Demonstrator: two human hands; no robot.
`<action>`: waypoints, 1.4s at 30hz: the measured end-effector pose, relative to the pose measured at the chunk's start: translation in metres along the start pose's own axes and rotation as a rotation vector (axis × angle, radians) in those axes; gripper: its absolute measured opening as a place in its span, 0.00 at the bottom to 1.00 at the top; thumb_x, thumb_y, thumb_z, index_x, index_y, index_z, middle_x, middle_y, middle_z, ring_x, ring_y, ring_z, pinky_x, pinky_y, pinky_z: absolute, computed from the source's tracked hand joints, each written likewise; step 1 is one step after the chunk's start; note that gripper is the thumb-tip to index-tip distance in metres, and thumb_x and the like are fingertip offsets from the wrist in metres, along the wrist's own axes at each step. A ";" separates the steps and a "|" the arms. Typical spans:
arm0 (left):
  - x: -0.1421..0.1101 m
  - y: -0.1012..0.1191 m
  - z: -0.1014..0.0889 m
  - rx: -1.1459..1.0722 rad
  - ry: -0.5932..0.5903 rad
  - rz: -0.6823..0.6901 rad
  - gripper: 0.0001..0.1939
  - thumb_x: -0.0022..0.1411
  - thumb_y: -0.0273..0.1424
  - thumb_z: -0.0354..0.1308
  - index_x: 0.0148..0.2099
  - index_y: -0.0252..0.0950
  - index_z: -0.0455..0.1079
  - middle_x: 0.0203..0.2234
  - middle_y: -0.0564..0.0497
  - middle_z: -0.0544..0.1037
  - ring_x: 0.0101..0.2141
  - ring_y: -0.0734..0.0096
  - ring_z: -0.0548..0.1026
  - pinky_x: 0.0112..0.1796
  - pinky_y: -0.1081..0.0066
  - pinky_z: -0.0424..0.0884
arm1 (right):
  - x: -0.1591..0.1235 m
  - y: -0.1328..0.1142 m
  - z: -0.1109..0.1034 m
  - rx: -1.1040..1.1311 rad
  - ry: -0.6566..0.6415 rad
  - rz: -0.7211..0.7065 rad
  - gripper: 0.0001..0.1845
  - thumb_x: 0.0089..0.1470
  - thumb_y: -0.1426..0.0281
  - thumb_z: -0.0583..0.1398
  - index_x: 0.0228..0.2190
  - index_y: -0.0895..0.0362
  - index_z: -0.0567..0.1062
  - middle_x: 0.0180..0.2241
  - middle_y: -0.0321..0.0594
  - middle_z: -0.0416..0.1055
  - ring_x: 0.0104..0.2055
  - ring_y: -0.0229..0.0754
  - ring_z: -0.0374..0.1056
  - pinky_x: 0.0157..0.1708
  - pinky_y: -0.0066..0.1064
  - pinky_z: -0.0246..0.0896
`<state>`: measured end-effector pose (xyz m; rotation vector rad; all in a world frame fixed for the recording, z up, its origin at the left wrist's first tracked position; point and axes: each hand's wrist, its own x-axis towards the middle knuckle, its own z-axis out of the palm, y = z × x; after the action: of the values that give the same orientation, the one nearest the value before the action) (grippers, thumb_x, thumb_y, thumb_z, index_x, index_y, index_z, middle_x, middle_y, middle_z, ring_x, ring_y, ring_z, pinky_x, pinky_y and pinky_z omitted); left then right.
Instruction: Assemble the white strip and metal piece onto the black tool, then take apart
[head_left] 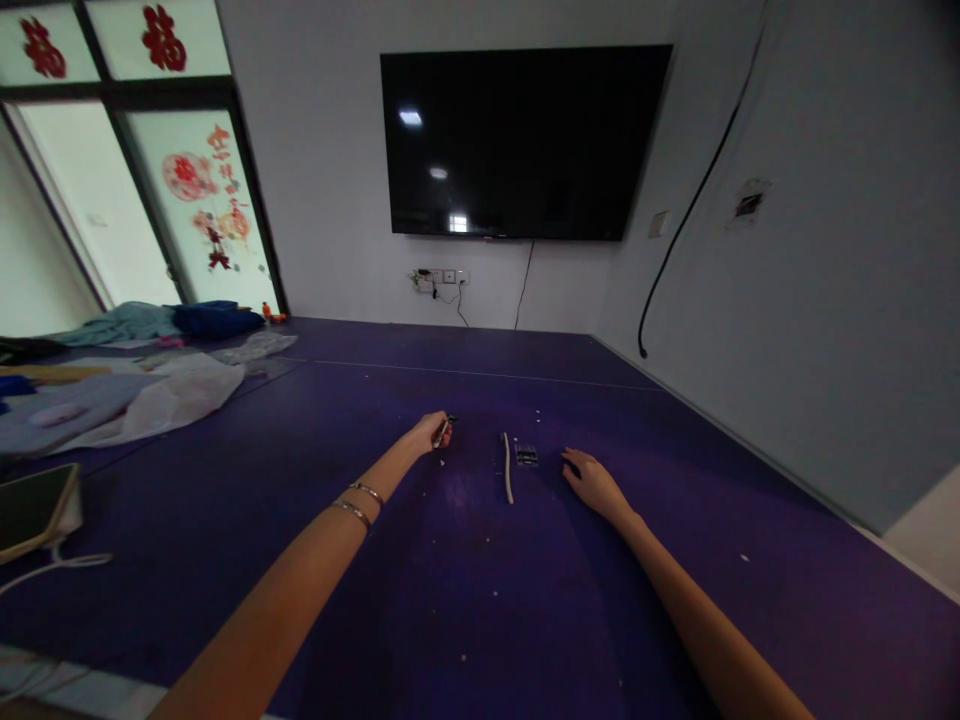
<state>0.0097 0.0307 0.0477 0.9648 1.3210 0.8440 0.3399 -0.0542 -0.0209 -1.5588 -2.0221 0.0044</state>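
Observation:
My left hand [433, 432], at the arm with two bracelets, is closed around a small slim silver-and-dark object [442, 433]; its exact kind is too small to make out. My right hand [591, 480] rests on the purple tabletop [450, 580], fingers apart and slightly bent, with nothing seen in it. Between the hands lies a pale, slightly curved strip or tube [508, 470]. Just right of it, nearer my right hand but apart from it, is a small flat dark piece with clear or pale edges [527, 456].
Small white scraps dot the surface. At left are crumpled clear plastic sheeting [172, 400], blue cloth [217, 319] and a device with a dark screen [37, 510] and white cable. A black cable [694, 200] hangs along the right wall. A television [525, 145] hangs ahead.

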 end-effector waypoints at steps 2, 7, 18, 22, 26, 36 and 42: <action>0.005 -0.002 -0.001 -0.023 -0.019 -0.026 0.10 0.58 0.28 0.42 0.25 0.34 0.57 0.13 0.53 0.64 0.11 0.83 0.57 0.11 0.83 0.54 | 0.000 0.000 0.000 -0.008 -0.002 -0.002 0.20 0.53 0.70 0.51 0.45 0.63 0.73 0.50 0.52 0.67 0.54 0.48 0.61 0.54 0.40 0.53; 0.012 -0.002 -0.002 -0.055 -0.064 -0.114 0.12 0.60 0.31 0.41 0.25 0.34 0.56 0.12 0.55 0.60 0.09 0.84 0.52 0.09 0.83 0.46 | 0.000 -0.001 -0.001 -0.064 -0.014 -0.006 0.22 0.54 0.69 0.50 0.46 0.66 0.72 0.50 0.53 0.66 0.54 0.47 0.61 0.55 0.38 0.53; 0.014 0.000 -0.004 -0.034 -0.115 -0.244 0.21 0.67 0.37 0.35 0.22 0.36 0.52 0.09 0.61 0.49 0.08 0.85 0.48 0.11 0.84 0.42 | -0.001 -0.001 -0.001 -0.020 0.009 -0.016 0.20 0.53 0.70 0.51 0.45 0.64 0.73 0.49 0.53 0.67 0.54 0.48 0.61 0.54 0.40 0.53; 0.010 -0.001 -0.005 -0.010 -0.168 -0.261 0.21 0.66 0.38 0.37 0.22 0.36 0.52 0.09 0.60 0.50 0.09 0.85 0.47 0.11 0.83 0.43 | 0.000 0.000 0.001 -0.016 0.015 -0.016 0.20 0.53 0.70 0.51 0.44 0.63 0.73 0.49 0.52 0.67 0.54 0.47 0.61 0.54 0.40 0.54; 0.002 -0.001 -0.006 0.007 -0.212 -0.248 0.19 0.64 0.39 0.43 0.23 0.36 0.53 0.10 0.61 0.51 0.09 0.85 0.47 0.11 0.83 0.44 | 0.000 0.000 0.001 -0.005 0.009 -0.010 0.19 0.52 0.70 0.52 0.45 0.62 0.73 0.50 0.51 0.67 0.54 0.47 0.61 0.54 0.41 0.54; 0.003 -0.004 -0.007 0.015 -0.157 -0.227 0.20 0.66 0.36 0.42 0.21 0.35 0.53 0.09 0.60 0.52 0.08 0.86 0.48 0.11 0.83 0.44 | 0.000 -0.004 -0.001 -0.011 0.003 0.002 0.19 0.53 0.70 0.51 0.45 0.63 0.73 0.50 0.52 0.67 0.54 0.47 0.61 0.55 0.40 0.53; 0.003 -0.005 -0.009 0.016 -0.122 -0.215 0.15 0.63 0.36 0.48 0.26 0.34 0.60 0.12 0.56 0.60 0.12 0.79 0.60 0.12 0.79 0.55 | -0.001 -0.006 -0.003 -0.022 0.001 -0.001 0.20 0.53 0.70 0.51 0.45 0.63 0.73 0.50 0.52 0.66 0.54 0.48 0.61 0.55 0.40 0.53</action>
<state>0.0003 0.0319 0.0417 0.8551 1.3011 0.6023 0.3366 -0.0578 -0.0166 -1.5709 -2.0290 -0.0195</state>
